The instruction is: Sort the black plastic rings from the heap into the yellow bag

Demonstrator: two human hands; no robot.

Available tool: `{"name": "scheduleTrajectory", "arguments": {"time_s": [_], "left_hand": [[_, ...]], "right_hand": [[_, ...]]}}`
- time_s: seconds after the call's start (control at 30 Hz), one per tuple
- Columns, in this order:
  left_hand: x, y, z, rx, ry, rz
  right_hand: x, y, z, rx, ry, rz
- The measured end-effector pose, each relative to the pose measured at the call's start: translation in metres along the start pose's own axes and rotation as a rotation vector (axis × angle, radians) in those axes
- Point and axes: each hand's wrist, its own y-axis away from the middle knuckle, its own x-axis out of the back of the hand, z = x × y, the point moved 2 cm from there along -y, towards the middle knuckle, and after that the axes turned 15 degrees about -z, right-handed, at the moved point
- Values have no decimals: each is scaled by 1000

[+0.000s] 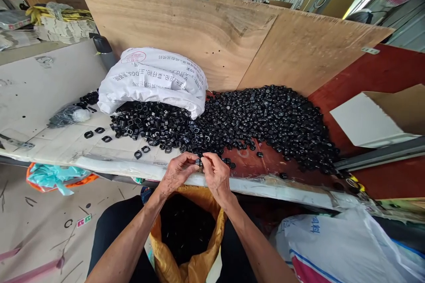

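Note:
My left hand (180, 170) and my right hand (216, 175) meet over the table's front edge, fingers pinched together. Between their fingertips is a small black ring-shaped part (198, 162), mostly hidden by the fingers. Just behind my hands lies a heap of black plastic rings (156, 121), spilling from a white woven sack (152, 77). To the right spreads a large pile of small black round caps (275, 115). Below my hands, between my knees, a yellow woven sack (157, 247) stands with its mouth open and dark contents inside.
Plywood boards (186, 31) wall off the back of the table. An open cardboard box (368, 117) sits at the right, near a metal bar (381, 158). White bags (325, 239) lie at the lower right. An orange-rimmed container (59, 174) with turquoise plastic is under the left edge.

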Motion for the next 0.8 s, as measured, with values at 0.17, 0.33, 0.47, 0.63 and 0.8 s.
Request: {"name": "scheduleTrajectory", "arguments": {"time_s": [0.17, 0.33, 0.47, 0.63, 0.8], "left_hand": [[0, 1, -3, 1, 39, 5], [1, 2, 1, -45, -64, -5], [0, 1, 2, -36, -87, -9], [0, 1, 1, 10, 16, 9], [0, 2, 0, 21, 37, 28]], "right_hand": [[2, 6, -1, 61, -31, -73], [-1, 0, 6, 11, 153, -119], [-3, -2, 4, -87, 110, -88], [2, 4, 0, -19, -41, -103], [7, 4, -1, -42, 10, -95]]}}
